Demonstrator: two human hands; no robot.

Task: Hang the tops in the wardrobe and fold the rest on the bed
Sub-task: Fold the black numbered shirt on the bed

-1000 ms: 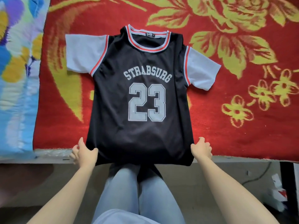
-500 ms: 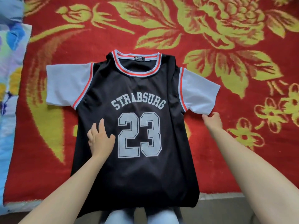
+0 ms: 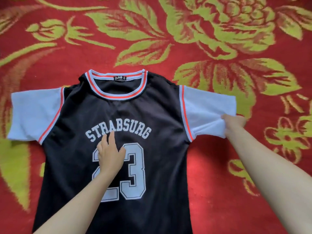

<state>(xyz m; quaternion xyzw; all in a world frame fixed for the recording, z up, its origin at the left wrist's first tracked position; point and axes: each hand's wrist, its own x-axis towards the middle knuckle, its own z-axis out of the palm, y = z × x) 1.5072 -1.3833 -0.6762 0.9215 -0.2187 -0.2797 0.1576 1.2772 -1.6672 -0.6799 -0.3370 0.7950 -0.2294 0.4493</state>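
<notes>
A black jersey top (image 3: 152,115) with white sleeves, red trim and the print "STRABSURG 23" lies flat, front up, on the red bedspread (image 3: 211,166). My left hand (image 3: 110,153) rests flat on its chest, fingers straight, covering part of the "2". My right hand (image 3: 233,124) pinches the lower edge of the right white sleeve (image 3: 207,107), and the cloth bunches at my fingers. The left sleeve (image 3: 35,114) lies spread out. The jersey's hem runs out of the frame at the bottom.
The red bedspread with large yellow-green flowers (image 3: 219,31) fills the whole view around the top. No other garment, hanger or wardrobe is in sight.
My left hand slid from the hem up onto the chest print. My right hand left the hem, reached the right sleeve and took hold of its edge. The view moved closer over the bed.
</notes>
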